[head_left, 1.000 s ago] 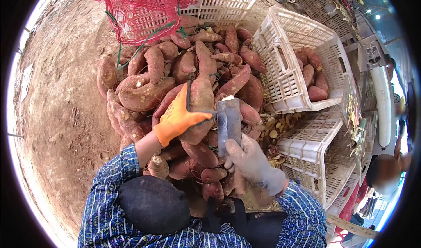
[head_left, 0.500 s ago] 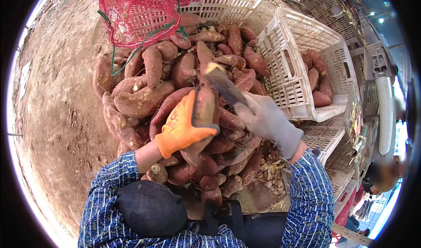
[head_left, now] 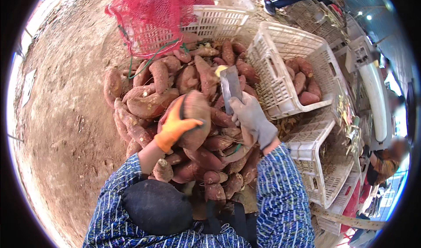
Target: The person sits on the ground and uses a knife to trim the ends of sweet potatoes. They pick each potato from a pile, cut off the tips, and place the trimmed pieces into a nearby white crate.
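My left hand [head_left: 173, 132], in an orange glove with dark fingertips, is closed on a thick sweet potato [head_left: 197, 114], blurred by motion. Just right of it, my right hand [head_left: 255, 120] in a grey glove grips a knife [head_left: 231, 88] with a broad, dirty blade pointing away from me. A pale yellow cut piece [head_left: 220, 70] shows by the blade's far end; whether it touches the blade I cannot tell. Beneath both hands spreads a heap of reddish sweet potatoes [head_left: 151, 105], some with pale, cut-looking ends.
A white plastic crate [head_left: 280, 88] at the right holds several sweet potatoes. Another crate [head_left: 223, 20] stands behind the heap, a red mesh bag [head_left: 153, 17] draped over it. More crates [head_left: 313, 149] lie at the near right. Bare soil [head_left: 66, 116] stretches left. Other people are at the right edge.
The knife has swung from slanting across the sweet potato's far end to standing more upright, apart to its right. The sweet potato has shifted left. The whole view has also moved.
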Demonstrator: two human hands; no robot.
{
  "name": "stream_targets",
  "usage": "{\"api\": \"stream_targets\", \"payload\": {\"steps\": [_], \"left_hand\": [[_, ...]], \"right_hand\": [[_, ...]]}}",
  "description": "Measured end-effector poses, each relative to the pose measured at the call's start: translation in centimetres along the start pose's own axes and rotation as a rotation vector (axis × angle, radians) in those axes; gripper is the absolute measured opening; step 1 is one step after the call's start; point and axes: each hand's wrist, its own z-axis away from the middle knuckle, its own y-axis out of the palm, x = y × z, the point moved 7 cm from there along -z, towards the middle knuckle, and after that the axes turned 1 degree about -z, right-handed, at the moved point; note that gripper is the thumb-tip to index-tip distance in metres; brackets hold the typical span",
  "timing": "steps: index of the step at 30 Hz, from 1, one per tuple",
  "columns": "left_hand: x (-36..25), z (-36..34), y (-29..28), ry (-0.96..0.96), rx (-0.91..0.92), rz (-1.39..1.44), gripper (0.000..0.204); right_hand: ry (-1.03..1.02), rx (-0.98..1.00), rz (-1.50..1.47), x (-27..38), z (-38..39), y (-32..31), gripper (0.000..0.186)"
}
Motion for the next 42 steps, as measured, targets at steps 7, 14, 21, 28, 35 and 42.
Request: {"api": "stream_targets", "payload": {"steps": [7,14,21,28,35,42], "left_hand": [[-8.9,-5.8,8.0,-0.226,0.365,1.043,0.031],[-17.9,-9.7,17.4,0.163,0.241,0.335,0.057],[-6.9,-1.5,-1.9,0.239,0.072,-1.213,0.075],[1.4,-2.6,-8.2,0.104,0.229,-1.894,0.074],[-1.6,-1.9,-10.4,-0.013,0.206,-1.177,0.089],[-1.1,-0.4,-9.9,-0.167,0.210,-0.305,0.097]], "right_hand": [[0.060,0.027,0.164,-4.7,8.6,-7.7,0.023],[0.068,0.094,0.054,-4.7,8.9,-5.0,0.028],[0.131,0.087,-0.035,-4.0,8.2,-4.7,0.027],[0.090,0.176,-0.022,-2.3,6.2,-0.1,0.026],[-0.045,0.096,0.137,0.8,4.5,3.3,0.030],[-0.591,-0.118,0.378,6.8,6.4,7.0,0.027]]}}
